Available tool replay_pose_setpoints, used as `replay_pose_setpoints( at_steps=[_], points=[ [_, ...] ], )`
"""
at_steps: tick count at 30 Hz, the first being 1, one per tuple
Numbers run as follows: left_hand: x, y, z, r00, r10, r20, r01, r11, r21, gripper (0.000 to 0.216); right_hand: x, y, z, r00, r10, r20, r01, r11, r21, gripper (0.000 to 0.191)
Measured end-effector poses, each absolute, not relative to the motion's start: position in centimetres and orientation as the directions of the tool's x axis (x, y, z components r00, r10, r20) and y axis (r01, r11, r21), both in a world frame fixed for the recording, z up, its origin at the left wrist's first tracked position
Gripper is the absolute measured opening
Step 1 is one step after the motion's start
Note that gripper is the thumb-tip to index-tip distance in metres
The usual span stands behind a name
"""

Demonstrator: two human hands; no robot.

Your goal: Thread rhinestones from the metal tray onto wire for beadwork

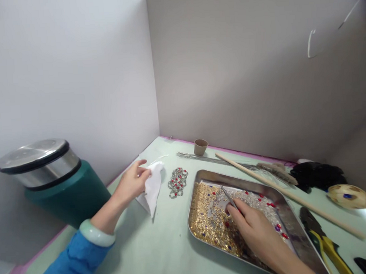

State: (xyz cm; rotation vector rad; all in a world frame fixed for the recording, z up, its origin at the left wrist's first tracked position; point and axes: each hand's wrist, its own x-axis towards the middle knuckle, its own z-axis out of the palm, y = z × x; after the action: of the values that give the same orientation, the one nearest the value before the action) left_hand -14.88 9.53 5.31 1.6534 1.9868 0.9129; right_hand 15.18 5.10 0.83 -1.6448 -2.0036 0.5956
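My left hand [135,178] pinches the upper edge of a white piece of cloth or paper [153,185], which hangs down in a pointed fold over the table. In my right hand [255,228] is a pair of metal tweezers [228,196], its tips over the beads in a metal tray [201,175]. Gold beads [203,210] fill the tray's left side, clear ones [253,199] the right, with red and blue gems scattered among them. Between the cloth and the tray lies a silvery openwork piece with red gems [178,182].
At the left stands a large green flask [71,195] with a steel lid. Behind the tray are a small brown cup [200,147], thin wires [209,158] and a wooden stick [287,192]. Yellow-handled pliers [323,240], a black bundle [319,175] and a pale shell-like object [350,196] lie right.
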Motion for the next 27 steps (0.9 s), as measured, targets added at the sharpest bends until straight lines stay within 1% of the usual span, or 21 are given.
replay_pose_setpoints(
  at_steps=[1, 2, 3, 4, 5, 6, 7, 9, 11, 13, 15, 17, 23, 27],
  points=[
    [-14.7, 9.4, 5.6, -0.169, 0.983, 0.072, 0.582, 0.04, 0.812, 0.051, 15.2, 5.1, 0.8, -0.166, 0.983, 0.083, 0.778, 0.182, -0.602, 0.03],
    [-14.6, 9.3, 5.8, -0.134, 0.989, 0.055, 0.476, 0.015, 0.88, 0.053, 15.2, 5.1, 0.8, -0.169, 0.983, 0.077, 0.781, 0.181, -0.598, 0.03],
    [-14.6, 9.2, 5.9, -0.124, 0.991, 0.052, 0.419, 0.005, 0.908, 0.053, 15.1, 5.1, 0.8, -0.172, 0.983, 0.07, 0.784, 0.18, -0.595, 0.03],
    [-14.7, 9.1, 5.9, -0.132, 0.99, 0.052, 0.422, 0.009, 0.907, 0.051, 15.1, 5.1, 0.9, -0.175, 0.983, 0.062, 0.787, 0.177, -0.591, 0.031],
    [-14.9, 9.1, 5.7, -0.156, 0.986, 0.06, 0.479, 0.022, 0.878, 0.048, 15.1, 5.1, 0.9, -0.174, 0.983, 0.055, 0.79, 0.173, -0.589, 0.031],
    [-15.2, 9.1, 5.4, -0.17, 0.983, 0.075, 0.576, 0.037, 0.817, 0.042, 15.1, 5.1, 1.0, -0.174, 0.984, 0.049, 0.791, 0.169, -0.588, 0.032],
    [-15.6, 9.1, 5.0, -0.165, 0.982, 0.09, 0.687, 0.049, 0.725, 0.036, 15.0, 5.1, 1.0, -0.176, 0.983, 0.044, 0.792, 0.168, -0.587, 0.032],
    [-16.3, 9.1, 4.1, -0.091, 0.99, 0.106, 0.875, 0.028, 0.483, 0.025, 15.0, 5.0, 1.1, -0.182, 0.982, 0.04, 0.789, 0.17, -0.59, 0.032],
    [-16.7, 9.0, 3.3, -0.045, 0.997, 0.067, 0.96, 0.025, 0.279, 0.022, 14.9, 5.0, 1.2, -0.19, 0.981, 0.036, 0.788, 0.174, -0.591, 0.031],
    [-16.7, 9.0, 2.6, -0.048, 0.998, 0.033, 0.987, 0.043, 0.157, 0.024, 14.9, 5.0, 1.1, -0.189, 0.982, 0.032, 0.788, 0.171, -0.592, 0.031],
    [-16.6, 8.9, 2.3, -0.047, 0.999, 0.018, 0.995, 0.045, 0.087, 0.027, 14.9, 5.0, 1.1, -0.186, 0.982, 0.028, 0.787, 0.166, -0.594, 0.031],
    [-16.4, 9.0, 2.1, -0.033, 0.999, 0.002, 0.998, 0.033, 0.046, 0.027, 15.0, 5.0, 1.0, -0.182, 0.983, 0.022, 0.784, 0.159, -0.6, 0.031],
    [-16.8, 9.4, 1.5, -0.037, 0.999, -0.039, 0.999, 0.036, -0.01, 0.028, 15.0, 4.9, 1.1, -0.178, 0.984, 0.018, 0.782, 0.152, -0.604, 0.03],
    [-17.1, 9.3, 1.1, 0.008, 0.999, -0.043, 0.999, -0.01, -0.041, 0.028, 14.9, 4.9, 1.0, -0.185, 0.981, 0.052, 0.778, 0.179, -0.603, 0.03]
  ],
)
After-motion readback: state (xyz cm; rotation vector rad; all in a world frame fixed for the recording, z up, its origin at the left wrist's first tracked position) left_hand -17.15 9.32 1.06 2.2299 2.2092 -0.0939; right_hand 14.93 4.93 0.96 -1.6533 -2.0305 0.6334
